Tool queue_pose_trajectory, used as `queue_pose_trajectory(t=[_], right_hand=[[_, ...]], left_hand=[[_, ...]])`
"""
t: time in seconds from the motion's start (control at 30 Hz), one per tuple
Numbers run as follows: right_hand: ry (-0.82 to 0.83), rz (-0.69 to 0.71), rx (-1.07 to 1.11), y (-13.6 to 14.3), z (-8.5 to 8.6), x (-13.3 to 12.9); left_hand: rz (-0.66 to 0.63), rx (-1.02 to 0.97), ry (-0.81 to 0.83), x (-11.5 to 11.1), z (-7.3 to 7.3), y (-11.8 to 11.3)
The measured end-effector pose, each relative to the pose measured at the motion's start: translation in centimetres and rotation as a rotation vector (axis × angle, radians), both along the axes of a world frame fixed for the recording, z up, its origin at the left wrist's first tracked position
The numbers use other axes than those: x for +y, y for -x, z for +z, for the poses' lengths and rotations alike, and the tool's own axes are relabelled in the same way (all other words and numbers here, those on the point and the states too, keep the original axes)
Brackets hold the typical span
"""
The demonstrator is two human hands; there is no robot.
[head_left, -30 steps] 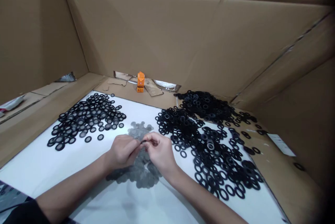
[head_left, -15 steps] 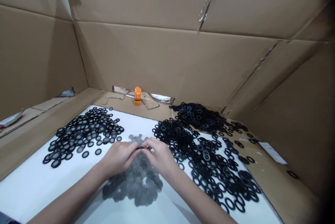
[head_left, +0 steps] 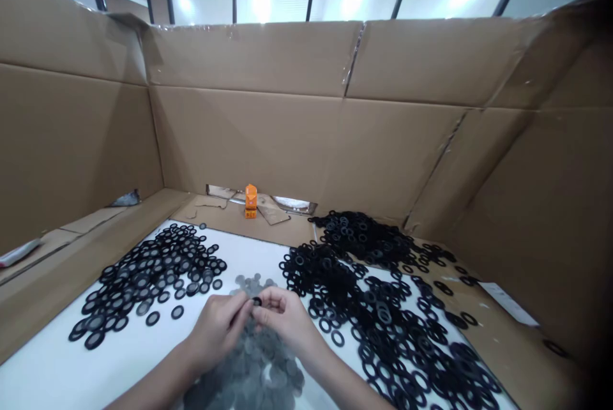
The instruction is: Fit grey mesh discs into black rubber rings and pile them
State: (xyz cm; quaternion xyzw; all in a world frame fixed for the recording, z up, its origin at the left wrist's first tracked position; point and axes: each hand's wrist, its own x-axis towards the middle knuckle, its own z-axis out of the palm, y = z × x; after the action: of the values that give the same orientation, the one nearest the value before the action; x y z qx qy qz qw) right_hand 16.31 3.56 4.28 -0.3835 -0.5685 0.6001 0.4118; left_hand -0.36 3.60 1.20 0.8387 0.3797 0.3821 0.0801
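Observation:
A small black ring (head_left: 257, 301) is pinched between the fingertips of my left hand (head_left: 216, 328) and my right hand (head_left: 286, 319), which meet over the white board. Whether a grey disc sits in this ring, I cannot tell. Beneath my hands spreads a pile of thin grey discs (head_left: 253, 365), partly covered by my wrists. To the left lies a heap of black rings with grey discs set in them (head_left: 158, 269). Many loose black rings (head_left: 397, 327) are scattered to the right, with open centres.
Tall cardboard walls (head_left: 268, 142) surround the white board (head_left: 138, 372). A small orange box (head_left: 251, 201) stands by the back wall. Another heap of black rings (head_left: 359, 234) lies at the back right. A white paper strip (head_left: 508, 303) is at the right and a white tube (head_left: 19, 252) at the far left.
My view has tilted up, so windows show above the cardboard and the board sits lower. The ring between my fingers has turned and shows more of its face.

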Motion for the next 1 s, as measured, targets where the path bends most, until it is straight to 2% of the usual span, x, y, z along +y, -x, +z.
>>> queue_pose_trajectory(t=[0.2,0.3,0.5,0.6,0.77,0.87,1.0], right_hand=[[0.017,-0.05,0.135,0.5,0.8,-1.2],[0.028,-0.066,0.113,0.5,0.7,-1.4],[-0.001,-0.12,0.058,0.6,0.5,-1.4],[0.031,-0.147,0.046,0.6,1.0,-1.6],[0.067,-0.116,0.02,0.3,1.7,-1.8],[0.144,-0.091,0.057,0.1,1.7,-1.8],[0.197,-0.089,0.055,0.1,1.1,-1.7]], left_hand=[[-0.053,-0.186,0.371,-0.7,1.1,-0.8],[-0.09,-0.221,0.469,-0.9,1.4,-0.9],[-0.121,-0.272,0.497,-0.7,1.6,-0.8],[-0.149,-0.36,0.518,-0.5,1.4,-0.8],[-0.156,-0.512,0.589,-0.8,1.2,-1.0],[-0.126,-0.495,0.537,-0.8,1.1,-1.0],[-0.061,-0.377,0.369,-0.2,0.8,-0.6]])
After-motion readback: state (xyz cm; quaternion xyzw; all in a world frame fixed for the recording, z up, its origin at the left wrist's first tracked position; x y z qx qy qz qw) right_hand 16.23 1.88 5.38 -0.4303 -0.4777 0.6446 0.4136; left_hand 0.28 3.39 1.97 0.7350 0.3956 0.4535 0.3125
